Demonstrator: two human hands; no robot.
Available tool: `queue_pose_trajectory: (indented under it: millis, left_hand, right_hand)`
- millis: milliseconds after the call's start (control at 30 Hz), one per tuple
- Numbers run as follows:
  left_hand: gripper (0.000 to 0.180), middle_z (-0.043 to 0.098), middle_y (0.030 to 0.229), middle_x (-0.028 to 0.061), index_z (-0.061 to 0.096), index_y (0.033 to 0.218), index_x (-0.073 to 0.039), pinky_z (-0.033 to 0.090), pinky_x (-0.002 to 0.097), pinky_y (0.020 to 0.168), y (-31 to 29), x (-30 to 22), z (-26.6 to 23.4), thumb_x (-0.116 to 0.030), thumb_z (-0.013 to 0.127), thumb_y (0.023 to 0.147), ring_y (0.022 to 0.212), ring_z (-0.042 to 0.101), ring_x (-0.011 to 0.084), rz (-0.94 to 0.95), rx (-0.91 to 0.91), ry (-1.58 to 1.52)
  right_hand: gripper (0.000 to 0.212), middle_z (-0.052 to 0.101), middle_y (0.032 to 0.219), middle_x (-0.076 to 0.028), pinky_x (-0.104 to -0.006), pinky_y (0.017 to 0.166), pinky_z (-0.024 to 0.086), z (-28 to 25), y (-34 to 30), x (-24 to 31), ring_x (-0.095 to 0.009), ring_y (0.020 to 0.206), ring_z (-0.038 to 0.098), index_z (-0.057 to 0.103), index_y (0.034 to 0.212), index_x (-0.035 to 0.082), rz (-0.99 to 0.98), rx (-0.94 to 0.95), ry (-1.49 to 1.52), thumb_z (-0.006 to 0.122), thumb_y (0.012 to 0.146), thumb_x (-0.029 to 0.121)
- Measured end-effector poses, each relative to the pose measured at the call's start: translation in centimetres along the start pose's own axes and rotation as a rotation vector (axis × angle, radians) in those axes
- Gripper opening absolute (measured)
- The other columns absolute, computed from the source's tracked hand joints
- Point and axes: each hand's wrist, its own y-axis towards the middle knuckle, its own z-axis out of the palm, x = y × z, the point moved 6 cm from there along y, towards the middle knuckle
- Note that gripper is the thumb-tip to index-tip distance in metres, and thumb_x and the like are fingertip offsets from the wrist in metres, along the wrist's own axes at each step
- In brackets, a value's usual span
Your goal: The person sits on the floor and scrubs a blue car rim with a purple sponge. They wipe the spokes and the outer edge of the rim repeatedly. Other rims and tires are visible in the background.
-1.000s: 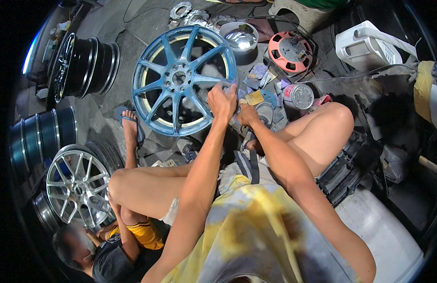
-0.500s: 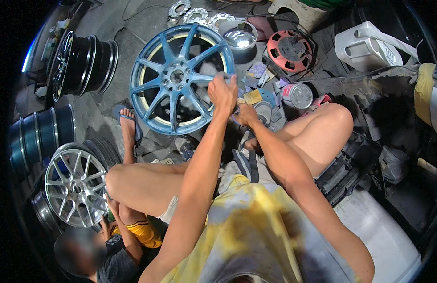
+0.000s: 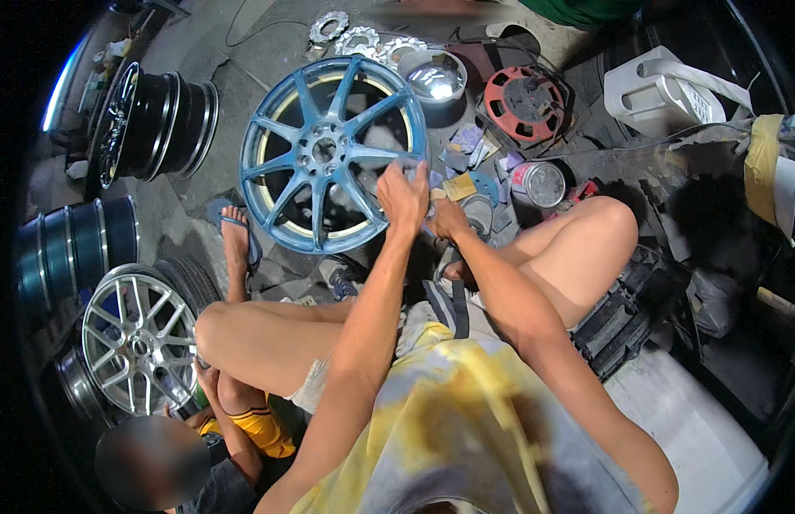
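Observation:
A blue multi-spoke wheel rim, its paint patchy and cloudy, is in front of me with its face up. My left hand is closed at the right edge of the rim, knuckles up; what lies under its fingers is hidden. Just right of it, outside the rim's edge, my right hand is closed too. A bit of purplish grey shows by its fingers, too small to name. Purple and grey abrasive-looking scraps lie beyond my hands, beside a round tin.
A bowl of liquid, a red cable reel and a white plastic stool stand beyond. Left are a black rim, teal rims and a silver rim that another person touches.
My left hand has slid toward me along the rim's right edge. The right hand keeps nearly the same place against the rim. The whole view has shifted slightly.

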Motion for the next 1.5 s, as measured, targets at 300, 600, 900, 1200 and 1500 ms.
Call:
queue_pose_trajectory:
  millis: [300,600,900,1200,1500]
  left_hand:
    - [0.03,0.071,0.086,0.0253,0.074,0.088,-0.001,0.051,0.0485,0.08,1.0,0.1,0.5,-0.029,0.077,0.079,0.085,0.068,0.0432,-0.135,-0.034,0.004]
    - [0.035,0.071,0.084,0.0253,0.074,0.084,0.001,0.052,0.0483,0.081,0.5,0.2,0.1,-0.033,0.079,0.076,0.084,0.069,0.0426,-0.175,-0.063,0.034]
    - [0.034,0.071,0.085,0.0241,0.074,0.089,-0.001,0.051,0.0494,0.081,0.7,0.0,0.1,-0.033,0.076,0.08,0.087,0.068,0.0435,-0.15,-0.045,0.142]
    - [0.032,0.071,0.084,0.0239,0.074,0.09,-0.002,0.052,0.0485,0.077,0.2,-0.3,-0.9,-0.033,0.076,0.081,0.083,0.068,0.0428,-0.103,0.042,0.033]
    - [0.023,0.067,0.09,0.0299,0.069,0.088,0.004,0.051,0.0528,0.077,-2.6,0.2,-3.2,-0.019,0.067,0.086,0.087,0.065,0.0482,0.058,0.317,0.158]
  right_hand:
    - [0.043,0.068,0.104,-0.028,-0.0488,0.088,0.053,0.6,-0.2,0.0,-0.043,0.102,0.065,0.069,0.102,-0.001,-0.052,0.015,-0.008,0.077,0.074,0.031]
    - [0.029,0.069,0.08,-0.024,-0.0488,0.076,0.053,-0.5,-1.0,-0.4,-0.042,0.085,0.069,0.063,0.093,-0.001,-0.122,-0.325,0.1,0.069,0.077,0.023]
    - [0.03,0.067,0.07,-0.019,-0.0447,0.07,0.05,-10.2,-1.5,2.3,-0.038,0.067,0.066,0.073,0.087,0.001,-0.066,-0.634,0.577,0.069,0.086,0.03]
    - [0.021,0.068,0.092,-0.018,-0.0411,0.076,0.05,-14.2,-4.5,6.9,-0.034,0.085,0.066,0.072,0.094,-0.003,-0.365,-0.888,0.581,0.065,0.093,0.017]
    - [0.021,0.068,0.097,-0.019,-0.0428,0.081,0.051,-12.9,-3.0,10.5,-0.037,0.09,0.066,0.073,0.103,-0.001,-0.428,-0.99,0.502,0.062,0.093,0.015]
